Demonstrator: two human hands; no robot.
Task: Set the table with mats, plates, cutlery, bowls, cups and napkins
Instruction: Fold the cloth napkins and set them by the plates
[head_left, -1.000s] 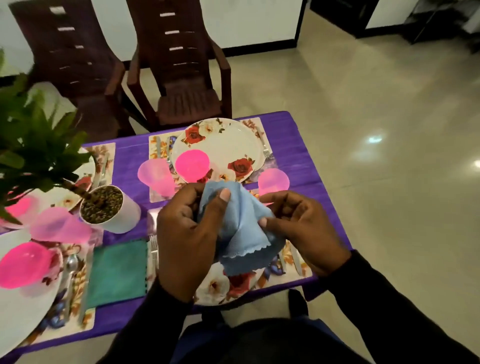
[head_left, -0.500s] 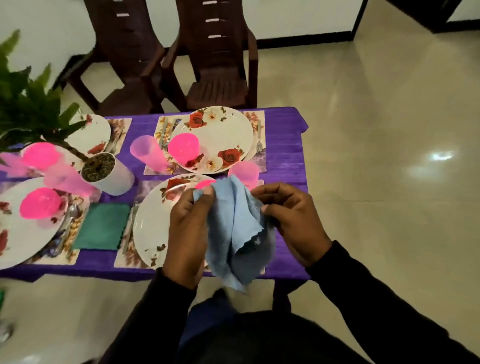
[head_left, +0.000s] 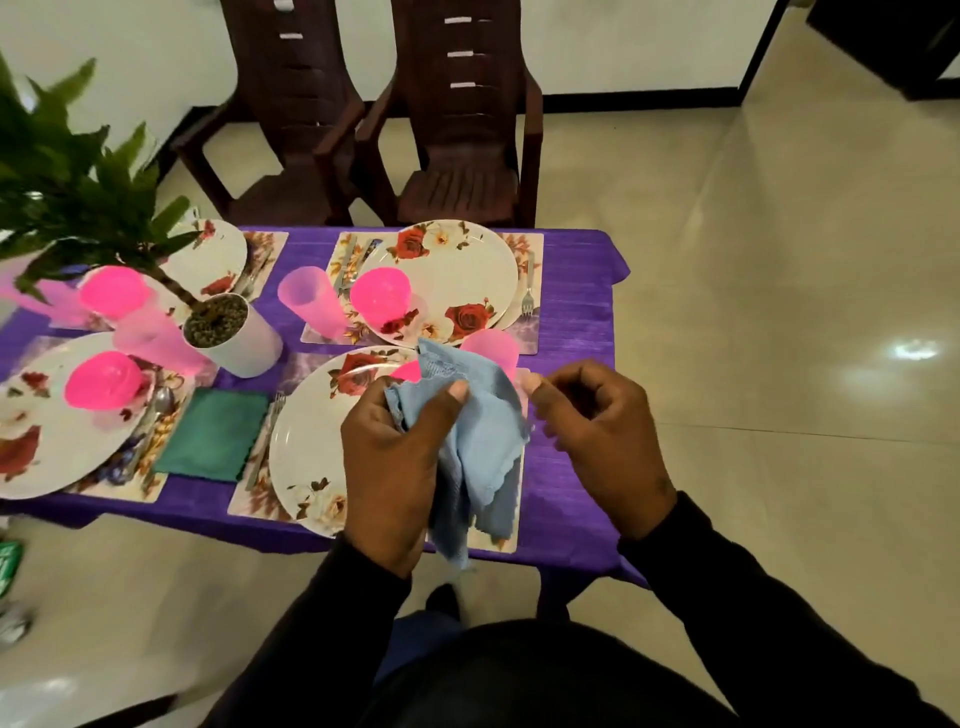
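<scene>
My left hand (head_left: 395, 462) grips a blue napkin (head_left: 470, 441) above the near plate (head_left: 306, 441); my right hand (head_left: 592, 441), fingers curled, pinches its edge. Napkin step: next, fold and lay it beside the plate

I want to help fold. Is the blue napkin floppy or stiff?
Probably floppy: the blue napkin droops in soft folds below the left hand gripping it. It seems light, since a thumb-and-finger hold keeps it up. Its loose scalloped edge would likely flop open, so use both hands.
</scene>
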